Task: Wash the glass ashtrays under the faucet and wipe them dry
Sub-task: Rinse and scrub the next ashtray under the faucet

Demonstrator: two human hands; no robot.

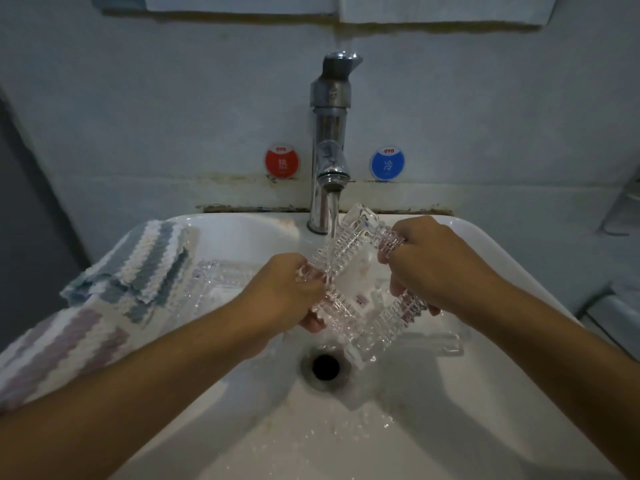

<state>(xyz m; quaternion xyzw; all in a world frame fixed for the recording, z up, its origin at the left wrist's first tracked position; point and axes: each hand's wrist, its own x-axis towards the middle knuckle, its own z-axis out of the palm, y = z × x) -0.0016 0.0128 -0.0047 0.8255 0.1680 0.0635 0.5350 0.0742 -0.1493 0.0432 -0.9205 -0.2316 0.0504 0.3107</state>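
Both hands, left hand (292,289) and right hand (427,265), have their fingers clenched around a tilted glass ashtray (363,289) under the faucet (329,161) stream, above the sink (467,244).

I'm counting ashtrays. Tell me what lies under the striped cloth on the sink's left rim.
A second glass ashtray pokes out from under the striped cloth, resting on the sink. Its left part is covered, and anything else beneath stays hidden.

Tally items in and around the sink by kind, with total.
Clear ridged square glass ashtrays: 2 (held under the stream; lying in the basin at left)
Striped knitted cloths: 2 (blue-white; mauve-white)
Round wall stickers: 2 (red; blue)
Chrome faucet: 1
Total: 7
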